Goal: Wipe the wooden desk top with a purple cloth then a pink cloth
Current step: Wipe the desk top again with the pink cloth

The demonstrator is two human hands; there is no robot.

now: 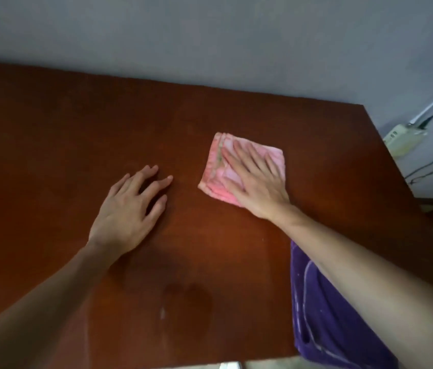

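A folded pink cloth (216,171) lies flat on the reddish-brown wooden desk top (77,123), right of centre. My right hand (256,179) presses down on it with fingers spread, covering most of its right half. My left hand (130,209) rests palm down on the bare wood to the left of the cloth, fingers apart, holding nothing. A purple cloth (324,315) lies at the desk's near right corner, partly hidden under my right forearm.
A grey wall runs along the desk's far edge. Beyond the right edge a white power strip (402,138) with white and black cables hangs on the wall. A darker damp-looking patch (188,296) marks the wood near the front edge.
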